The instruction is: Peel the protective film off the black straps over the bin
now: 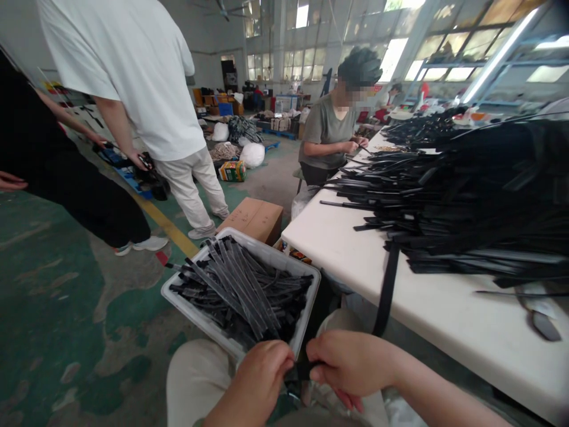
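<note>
Pinching a short length of black strap (299,372) between both hands, low over the lap at the bottom of the view. Left hand (260,379) and right hand (351,363) sit knuckles-up, thumbs facing each other, almost touching. The strap piece lies in the narrow gap between them, long axis running roughly left to right; both hands are equally near. Fingers of each hand curl closed on the strap; fingertips hidden underneath, so the exact grip is not visible.

A longer black strap (386,290) hangs over the white table (444,314) edge just above the right hand; whether it joins the held piece cannot be told.

White bin (311,296) of black straps stands ahead of the left hand. Large strap pile (466,196) on the table, well apart.
</note>
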